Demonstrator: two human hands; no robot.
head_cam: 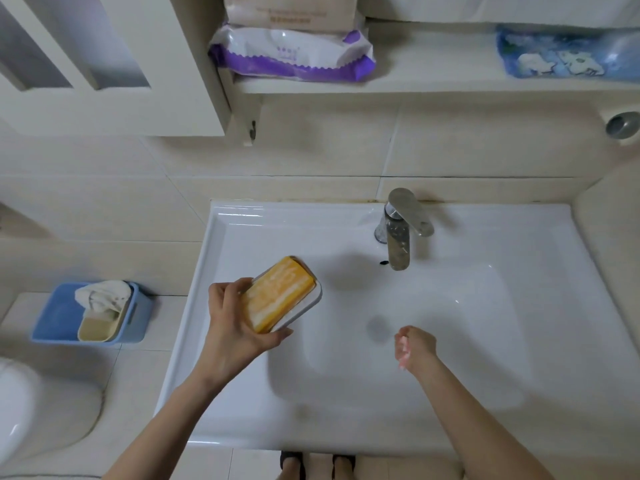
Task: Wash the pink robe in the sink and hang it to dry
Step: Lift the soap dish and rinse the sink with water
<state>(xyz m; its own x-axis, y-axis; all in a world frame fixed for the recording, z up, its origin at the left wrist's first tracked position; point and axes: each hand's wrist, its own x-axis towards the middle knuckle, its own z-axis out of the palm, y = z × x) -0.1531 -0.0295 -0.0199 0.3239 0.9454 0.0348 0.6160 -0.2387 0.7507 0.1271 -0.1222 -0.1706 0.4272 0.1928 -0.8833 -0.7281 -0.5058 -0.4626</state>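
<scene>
- Gripped by the left hand [235, 327], fingers and thumb curled around the near end: white soap dish [309, 302] carrying a yellow soap bar [280, 292], tilted, above the left edge of the sink [467, 306].
- Hovering over the basin just beside the drain [379, 329]: right hand [414, 346], fingers loosely curled, blurred, nothing seen in them.
- Pink robe: nowhere in view, not in the basin.
- No water seen at the faucet [398, 237], back edge.
- Likely fault: bar sliding off the dish. Cause: tilt plus slick soap. Keep level.
- Likely fault: dish dropped onto ceramic. Cause: wet grip. Set down on the rim before fetching the garment.
</scene>
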